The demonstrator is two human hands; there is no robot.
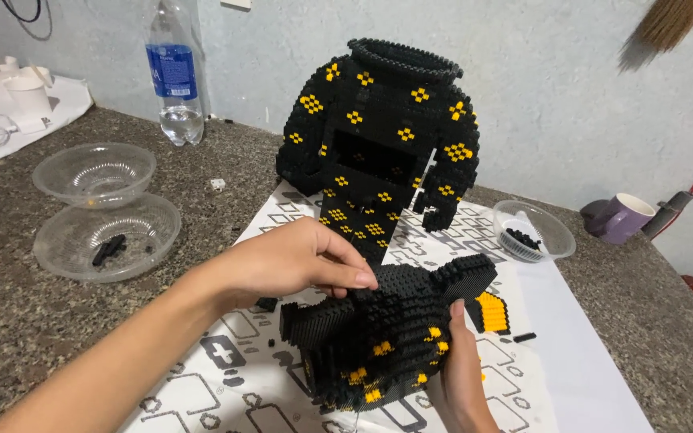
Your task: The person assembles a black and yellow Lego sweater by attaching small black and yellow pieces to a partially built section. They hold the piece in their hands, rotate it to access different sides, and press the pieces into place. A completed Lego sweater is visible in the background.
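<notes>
My left hand (298, 261) rests its fingertips on top of a black brick-built piece with yellow dots (382, 333), pinching at its upper edge. My right hand (463, 373) holds the same piece from its right side, thumb up against the bricks. The piece lies on a white printed sheet (226, 377). Behind it stands a large black brick-built torso with yellow diamond marks (382, 140), upright, with a round collar and a square opening in its chest. A small black and yellow section (491, 311) lies just right of the held piece.
Two clear plastic bowls (106, 216) sit at the left, the nearer one holding a few black bricks. A third clear bowl (532, 231) with black bricks is at the right. A water bottle (174, 72), a purple mug (621, 216) and a grey wall stand behind.
</notes>
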